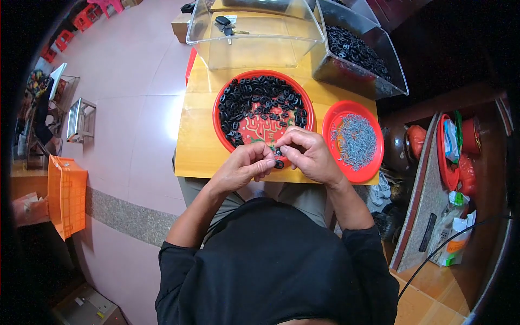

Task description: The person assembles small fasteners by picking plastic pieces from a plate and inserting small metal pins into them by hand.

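My left hand [244, 167] is closed, thumb against fingers, at the near edge of the yellow table, pinching a small black plastic part [279, 163]. Close beside it, my right hand [311, 157] has thumb and forefinger pressed together over the same spot. What sits between those fingertips is too small to make out. Just beyond both hands is a round red tray [217, 115], with many black oval plastic parts [265, 85] heaped along its far and left sides. A red plate [372, 174] of thin silvery screws [357, 142] lies to the right.
A clear plastic bin [260, 51] with keys [229, 33] stands at the table's far side. Right of it, another clear bin [336, 76] holds more black parts. An orange crate [67, 195] and a metal stool [81, 120] stand left; shelving with bags [460, 233] is at right.
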Tool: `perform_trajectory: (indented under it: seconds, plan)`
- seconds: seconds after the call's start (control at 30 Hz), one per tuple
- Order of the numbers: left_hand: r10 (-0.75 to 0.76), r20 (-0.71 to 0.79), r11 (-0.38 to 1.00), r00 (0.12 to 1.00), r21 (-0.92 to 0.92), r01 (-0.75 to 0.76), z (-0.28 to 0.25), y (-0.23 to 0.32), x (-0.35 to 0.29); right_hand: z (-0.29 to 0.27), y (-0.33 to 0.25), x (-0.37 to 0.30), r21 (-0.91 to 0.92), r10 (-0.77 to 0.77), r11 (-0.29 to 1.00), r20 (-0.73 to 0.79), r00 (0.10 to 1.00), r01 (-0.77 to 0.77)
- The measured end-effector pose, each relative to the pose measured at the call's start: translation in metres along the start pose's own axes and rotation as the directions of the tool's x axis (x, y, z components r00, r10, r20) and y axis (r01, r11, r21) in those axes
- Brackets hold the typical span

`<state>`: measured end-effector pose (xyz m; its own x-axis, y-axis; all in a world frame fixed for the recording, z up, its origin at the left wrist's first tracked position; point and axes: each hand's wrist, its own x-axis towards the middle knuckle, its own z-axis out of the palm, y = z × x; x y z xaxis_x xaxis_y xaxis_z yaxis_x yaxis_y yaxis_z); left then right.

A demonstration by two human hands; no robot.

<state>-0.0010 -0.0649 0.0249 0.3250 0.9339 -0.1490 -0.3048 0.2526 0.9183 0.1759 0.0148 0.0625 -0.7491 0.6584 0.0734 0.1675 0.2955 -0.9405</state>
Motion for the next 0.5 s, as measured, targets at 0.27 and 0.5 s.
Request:
perform_trajectory:
  seconds: [0.27, 0.5]
  plan:
    - [0.028, -0.019, 0.999, 0.999, 0.038, -0.028, -0.0008, -0.0008, 0.0009, -0.0010, -0.0002, 0.0010, -0.012, -0.002, 1.000, 0.001, 1.000, 0.002]
    - [0.031, -0.031, 0.998, 0.999, 0.051, -0.029, -0.0020, -0.0018, 0.0013, -0.0007, 0.0009, 0.0017, -0.014, -0.015, 1.000, -0.007, 1.000, 0.015]
